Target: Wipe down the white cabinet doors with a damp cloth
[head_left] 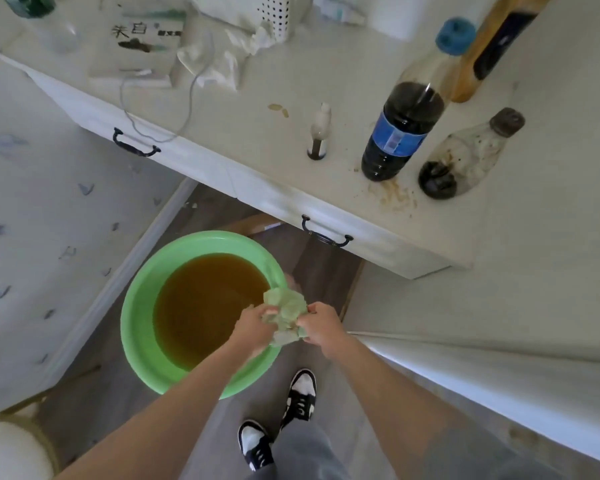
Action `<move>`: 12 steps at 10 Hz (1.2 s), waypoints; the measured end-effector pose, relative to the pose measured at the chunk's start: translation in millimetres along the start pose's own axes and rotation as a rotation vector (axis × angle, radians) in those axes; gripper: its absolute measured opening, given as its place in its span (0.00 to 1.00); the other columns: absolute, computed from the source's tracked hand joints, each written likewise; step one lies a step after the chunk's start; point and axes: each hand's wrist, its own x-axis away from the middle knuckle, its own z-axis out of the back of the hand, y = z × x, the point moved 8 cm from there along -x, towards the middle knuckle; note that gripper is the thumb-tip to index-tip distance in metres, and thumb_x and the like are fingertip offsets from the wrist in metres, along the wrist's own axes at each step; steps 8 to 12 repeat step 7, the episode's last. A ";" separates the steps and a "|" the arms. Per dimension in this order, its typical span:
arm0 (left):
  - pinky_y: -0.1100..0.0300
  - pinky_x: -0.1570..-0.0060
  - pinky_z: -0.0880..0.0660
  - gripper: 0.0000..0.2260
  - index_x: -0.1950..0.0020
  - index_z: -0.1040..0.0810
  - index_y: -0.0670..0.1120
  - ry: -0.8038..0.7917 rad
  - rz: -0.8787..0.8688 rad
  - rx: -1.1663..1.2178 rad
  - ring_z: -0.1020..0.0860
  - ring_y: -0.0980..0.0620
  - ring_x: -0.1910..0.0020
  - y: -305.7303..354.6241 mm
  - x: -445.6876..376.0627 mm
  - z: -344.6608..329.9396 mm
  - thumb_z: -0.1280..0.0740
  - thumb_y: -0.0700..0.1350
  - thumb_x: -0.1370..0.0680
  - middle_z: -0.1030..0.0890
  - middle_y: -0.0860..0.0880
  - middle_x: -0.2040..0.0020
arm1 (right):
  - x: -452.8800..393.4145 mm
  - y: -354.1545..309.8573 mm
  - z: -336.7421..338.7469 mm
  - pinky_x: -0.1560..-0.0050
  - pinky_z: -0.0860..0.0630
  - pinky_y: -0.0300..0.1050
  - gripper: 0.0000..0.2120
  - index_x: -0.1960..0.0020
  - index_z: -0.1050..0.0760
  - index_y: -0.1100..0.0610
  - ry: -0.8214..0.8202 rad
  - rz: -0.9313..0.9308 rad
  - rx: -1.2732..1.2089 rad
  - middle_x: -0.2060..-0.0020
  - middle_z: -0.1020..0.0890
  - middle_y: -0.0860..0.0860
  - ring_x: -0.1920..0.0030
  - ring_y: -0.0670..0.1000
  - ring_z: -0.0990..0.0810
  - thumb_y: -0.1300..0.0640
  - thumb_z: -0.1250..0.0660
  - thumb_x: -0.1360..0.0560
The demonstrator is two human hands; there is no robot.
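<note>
A crumpled pale green cloth [285,315] is bunched between both my hands above the right rim of a green basin [137,317] filled with brown water. My left hand [255,323] grips the cloth's left side and my right hand [321,325] grips its right side. The white cabinet [264,199] runs across the upper part of the view, with drawer fronts and two dark handles [136,145] [326,233]. A white door panel [499,372] stands at the lower right.
On the cabinet top stand a cola bottle [400,136], a dirty near-empty bottle [465,157], a small white figurine [320,133], papers, a cable and crumpled white cloths. A patterned white surface lies at left, a round stool [7,452] at bottom left. My shoes stand on the wood floor.
</note>
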 end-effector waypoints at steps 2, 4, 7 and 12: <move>0.54 0.42 0.27 0.14 0.37 0.21 0.54 0.120 -0.174 -0.274 0.26 0.46 0.37 4.8 -7.7 -10.4 0.31 0.44 0.23 0.27 0.46 0.33 | -22.3 25.5 1.2 0.59 0.21 0.50 0.07 0.52 0.24 0.58 0.031 -0.080 0.028 0.54 0.18 0.58 0.55 0.57 0.18 0.64 0.33 0.30; 0.55 0.61 0.26 0.17 0.41 0.26 0.52 0.093 -0.104 -0.359 0.22 0.48 0.55 11.1 -27.5 -4.2 0.35 0.38 0.27 0.25 0.48 0.44 | -28.0 18.4 -15.8 0.68 0.26 0.38 0.12 0.46 0.22 0.57 -0.139 -0.092 0.071 0.51 0.16 0.56 0.57 0.51 0.18 0.61 0.32 0.28; 0.61 0.59 0.24 0.17 0.35 0.27 0.52 0.178 -0.150 -0.258 0.24 0.60 0.60 22.4 -12.6 16.6 0.32 0.41 0.23 0.26 0.50 0.40 | -20.4 13.0 24.8 0.47 0.27 0.45 0.08 0.46 0.24 0.51 0.149 0.013 -0.041 0.50 0.20 0.48 0.48 0.50 0.22 0.56 0.34 0.25; 0.61 0.59 0.24 0.17 0.35 0.27 0.52 0.178 -0.150 -0.258 0.24 0.60 0.60 22.4 -12.6 16.6 0.32 0.41 0.23 0.26 0.50 0.40 | -20.4 13.0 24.8 0.47 0.27 0.45 0.08 0.46 0.24 0.51 0.149 0.013 -0.041 0.50 0.20 0.48 0.48 0.50 0.22 0.56 0.34 0.25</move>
